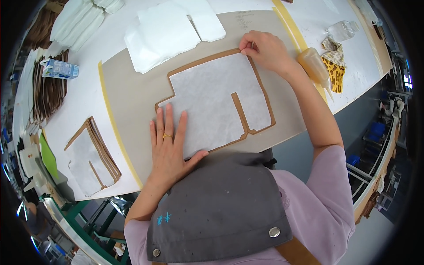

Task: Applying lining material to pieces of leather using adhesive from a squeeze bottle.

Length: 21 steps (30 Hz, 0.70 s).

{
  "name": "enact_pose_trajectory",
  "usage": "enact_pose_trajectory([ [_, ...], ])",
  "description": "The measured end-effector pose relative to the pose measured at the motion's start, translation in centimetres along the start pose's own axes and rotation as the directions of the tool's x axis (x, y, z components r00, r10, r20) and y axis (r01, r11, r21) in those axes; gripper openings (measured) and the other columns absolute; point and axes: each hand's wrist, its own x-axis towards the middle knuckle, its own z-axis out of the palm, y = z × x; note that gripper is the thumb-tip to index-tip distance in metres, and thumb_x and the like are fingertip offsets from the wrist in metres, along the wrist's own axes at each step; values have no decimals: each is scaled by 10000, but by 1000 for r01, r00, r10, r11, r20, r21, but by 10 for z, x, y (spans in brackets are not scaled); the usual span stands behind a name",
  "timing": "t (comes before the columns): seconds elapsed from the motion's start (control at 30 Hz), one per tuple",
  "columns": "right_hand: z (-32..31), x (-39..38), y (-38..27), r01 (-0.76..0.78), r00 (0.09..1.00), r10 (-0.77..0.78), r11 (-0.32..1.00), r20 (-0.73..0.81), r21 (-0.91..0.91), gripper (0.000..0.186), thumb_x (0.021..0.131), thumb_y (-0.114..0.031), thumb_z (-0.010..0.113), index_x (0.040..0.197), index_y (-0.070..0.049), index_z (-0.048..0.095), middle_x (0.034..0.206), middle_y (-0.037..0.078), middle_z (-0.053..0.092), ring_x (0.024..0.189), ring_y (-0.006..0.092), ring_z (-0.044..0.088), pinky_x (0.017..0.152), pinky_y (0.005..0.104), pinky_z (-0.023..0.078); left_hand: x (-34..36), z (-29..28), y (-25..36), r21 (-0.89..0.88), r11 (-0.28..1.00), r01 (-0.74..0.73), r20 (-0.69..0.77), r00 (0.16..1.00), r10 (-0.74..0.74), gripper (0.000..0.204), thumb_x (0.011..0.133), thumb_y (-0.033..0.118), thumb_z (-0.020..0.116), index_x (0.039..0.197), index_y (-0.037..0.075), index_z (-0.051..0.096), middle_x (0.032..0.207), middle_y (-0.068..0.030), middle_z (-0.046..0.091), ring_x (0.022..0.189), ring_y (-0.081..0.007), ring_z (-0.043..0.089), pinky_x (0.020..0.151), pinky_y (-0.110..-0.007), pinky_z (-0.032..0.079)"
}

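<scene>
Bare, ringed left hand (169, 145): lay palm down, fingers spread, thumb out rightward.
Bare left forearm (146, 198): slanted forward-right.
Bare right hand (268, 51): had thumb and forefinger drawn together.
Bare right forearm (314, 104): reached forward-left, elbow bent.

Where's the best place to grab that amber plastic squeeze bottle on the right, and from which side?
Probably around the middle of the amber plastic squeeze bottle, from above with the right hand, coming in from the left. It lies on its side, its narrow nozzle toward the near table edge, and yellow spotted cloth crowds its right.
</scene>
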Motion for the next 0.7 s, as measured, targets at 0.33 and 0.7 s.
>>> enact_pose_trajectory([
  [0.33, -14, -34, -16, 427, 882, -408, 904, -237, 32, 42, 941, -61, 529, 975, -61, 554, 987, 88, 645, 846, 262, 645, 760, 351, 496, 11, 0, -5, -260, 959, 112, -342, 918, -200, 920, 753, 289, 811, 1492, 32, 328, 1563, -234, 225, 1455, -429, 180, 1154, -581, 135],
  [0.7, 19, -98, 12, -5, 998, 43, 757, -41, 653, 313, 965, -169, 633, 1245, -36, 593, 903, 10, 652, 766, 33, 526, 687, 183, 398, -1, -2, -19, -941, 334, 56, -168, 779, -604, 181, 913, 124, 691, 1053, 12, 669, 696, 27, 556, 620, -53, 473, 568, -233, 401],
])
